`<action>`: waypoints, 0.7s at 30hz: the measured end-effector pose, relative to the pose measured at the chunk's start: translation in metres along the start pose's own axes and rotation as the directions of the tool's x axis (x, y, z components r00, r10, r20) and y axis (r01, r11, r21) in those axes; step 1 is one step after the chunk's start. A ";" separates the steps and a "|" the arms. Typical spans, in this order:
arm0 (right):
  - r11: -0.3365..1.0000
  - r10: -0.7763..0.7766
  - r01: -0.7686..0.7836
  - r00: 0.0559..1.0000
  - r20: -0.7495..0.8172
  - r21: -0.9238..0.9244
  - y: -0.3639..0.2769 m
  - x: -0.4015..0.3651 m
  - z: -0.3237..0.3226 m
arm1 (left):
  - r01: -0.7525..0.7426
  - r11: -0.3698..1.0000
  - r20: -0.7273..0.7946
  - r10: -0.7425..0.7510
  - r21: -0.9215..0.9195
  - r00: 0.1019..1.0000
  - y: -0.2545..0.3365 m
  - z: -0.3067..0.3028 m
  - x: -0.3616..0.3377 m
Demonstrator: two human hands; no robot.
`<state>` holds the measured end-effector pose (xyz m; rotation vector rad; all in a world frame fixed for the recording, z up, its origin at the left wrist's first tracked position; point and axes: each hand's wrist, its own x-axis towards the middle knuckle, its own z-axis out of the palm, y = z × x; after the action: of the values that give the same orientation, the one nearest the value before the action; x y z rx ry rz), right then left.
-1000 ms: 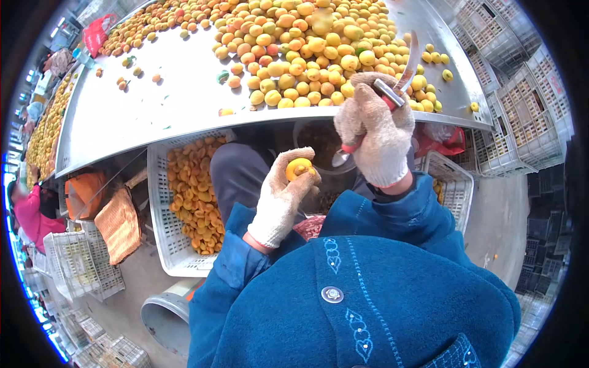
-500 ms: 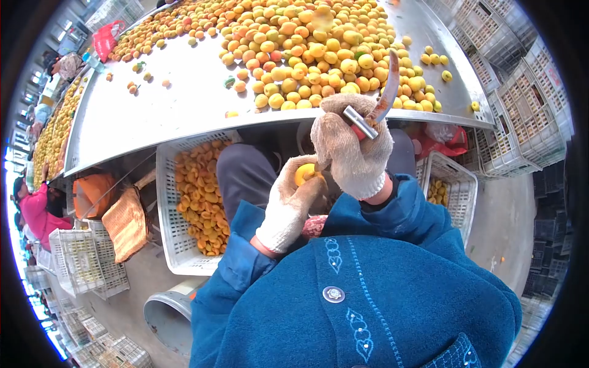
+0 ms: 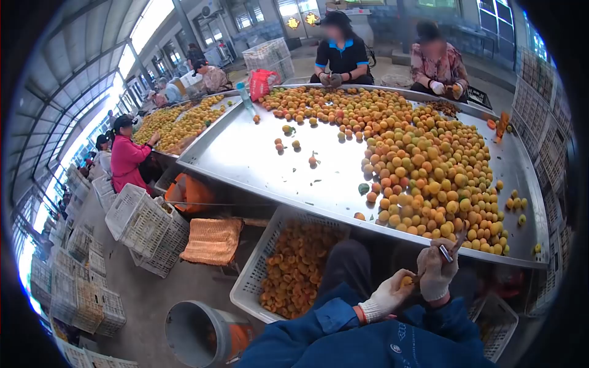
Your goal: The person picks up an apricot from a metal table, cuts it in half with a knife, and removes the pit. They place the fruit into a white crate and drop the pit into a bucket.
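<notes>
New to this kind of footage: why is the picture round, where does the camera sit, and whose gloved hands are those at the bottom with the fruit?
No machine here: a person works with two gloved hands, filmed by a wide-angle camera worn on their head, hence the round, bent picture. The left hand grips one apricot in its fingers; the right hand grips a knife close beside it. Ahead is a steel table bearing a big heap of apricots. Below its near edge stands a white crate of orange fruit pieces, with a grey bucket on the floor. Other people work at the table's far side.
</notes>
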<state>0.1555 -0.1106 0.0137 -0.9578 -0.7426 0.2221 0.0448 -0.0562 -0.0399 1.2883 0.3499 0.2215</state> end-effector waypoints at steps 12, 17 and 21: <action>0.999 -0.002 0.004 0.998 0.064 -0.038 0.009 -0.002 0.002 | 0.035 0.995 0.001 -0.035 -0.088 0.999 0.004 0.000 -0.007; 0.982 0.179 -0.171 0.977 -0.118 0.078 0.002 0.008 0.004 | -0.010 0.998 0.007 0.010 0.057 1.000 0.002 -0.003 -0.007; 0.999 0.042 -0.041 0.999 -0.032 0.032 0.000 0.008 -0.001 | 0.010 1.000 0.048 -0.011 0.022 0.999 0.017 -0.002 -0.008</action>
<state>0.1622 -0.1072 0.0178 -0.9453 -0.6875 0.2531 0.0371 -0.0529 -0.0229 1.3107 0.3185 0.1778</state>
